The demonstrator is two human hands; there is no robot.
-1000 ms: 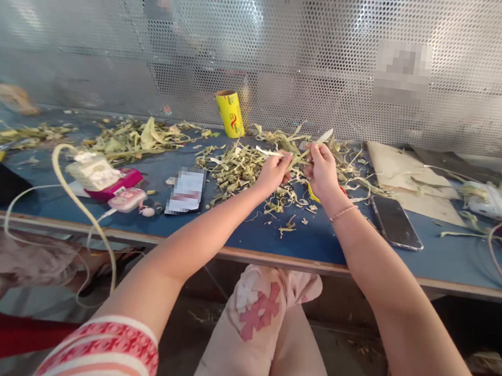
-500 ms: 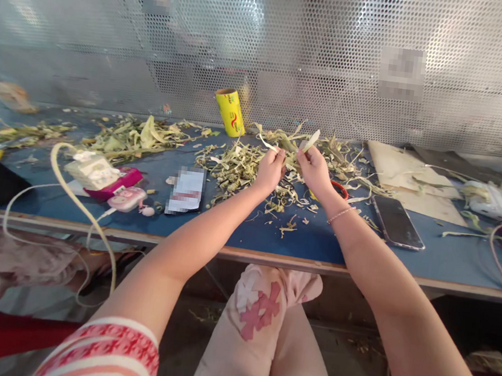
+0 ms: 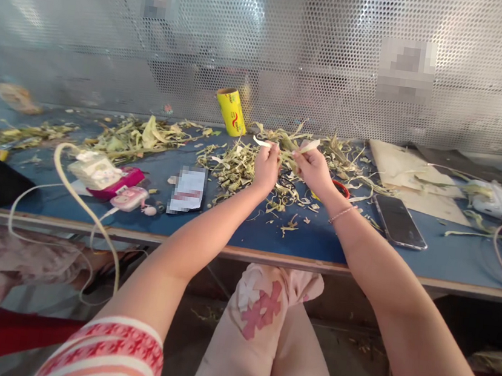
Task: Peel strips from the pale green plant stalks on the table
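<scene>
My left hand [image 3: 266, 170] is closed in a pinch, and a pale leaf strip [image 3: 261, 142] sticks out past its fingertips to the left. Close beside it, my right hand [image 3: 316, 170] pinches another pale leaf strip [image 3: 309, 146], which points up and to the right. Whether the two strips join between the hands I cannot tell. Both hands are just above a loose heap of dried greenish-yellow leaf pieces [image 3: 238, 165]. Part of a red loop [image 3: 341, 189] shows behind my right wrist, its remainder hidden.
A yellow tube [image 3: 231, 112] stands behind the heap, against the perforated metal screen [image 3: 277, 45]. More leaves [image 3: 133, 137] lie to the left. A phone [image 3: 400, 222] and brown cardboard [image 3: 400, 163] are at right. Cables [image 3: 84, 207] hang over the table's front edge at left.
The pale strip in my right hand has tipped from nearly upright to lying lower and flatter. My left hand has shifted slightly left and up, still pinching its strip.
</scene>
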